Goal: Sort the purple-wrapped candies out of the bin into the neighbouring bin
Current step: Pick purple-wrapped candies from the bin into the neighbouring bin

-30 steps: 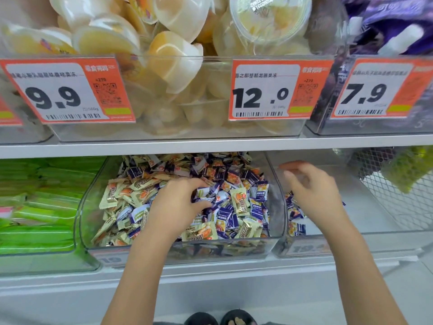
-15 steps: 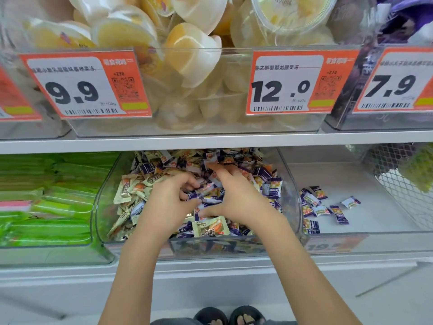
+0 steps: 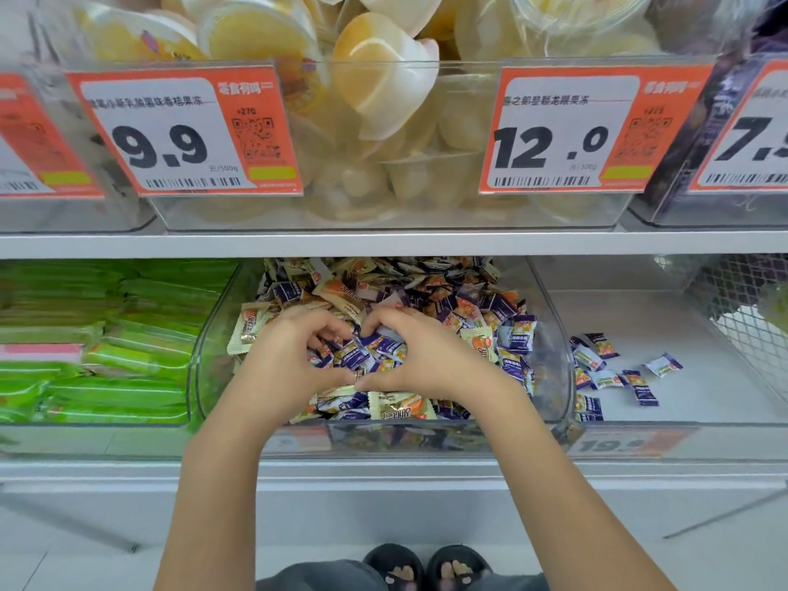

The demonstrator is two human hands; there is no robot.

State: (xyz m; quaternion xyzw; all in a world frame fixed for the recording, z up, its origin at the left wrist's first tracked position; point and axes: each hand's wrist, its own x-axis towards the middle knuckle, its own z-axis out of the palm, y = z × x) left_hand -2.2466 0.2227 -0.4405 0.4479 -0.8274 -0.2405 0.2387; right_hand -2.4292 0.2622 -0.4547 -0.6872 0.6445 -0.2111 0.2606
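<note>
your two hands sit thumb tip to thumb tip in the middle of the mixed bin [image 3: 554, 334], curled toward each other so they ring a small heap of purple-wrapped candies [image 3: 375, 349]. your left hand [image 3: 281, 368] has its fingers bent down into the pile on the heap's left; your right hand [image 3: 430, 360] mirrors it on the heap's right, fingers hooked over the far edge. both are cupped round the wrappers, but whether either has a candy truly pinched you cannot tell, since the fingertips are buried.

the heap lies between your palms, just beyond the meeting thumbs, and the small wrappers point every way, with no common long axis to line up on. cream-and-orange candies [image 3: 396, 409] lie touching your thumbs on the near side, so a careless scoop looks likely to drag some along.

the neighbouring bin [image 3: 725, 360] is straight to your right, past the clear wall, with sorted purple candies [image 3: 614, 377] already scattered on its floor. your right hand is the nearer one, so the carry looks like its job.
</note>
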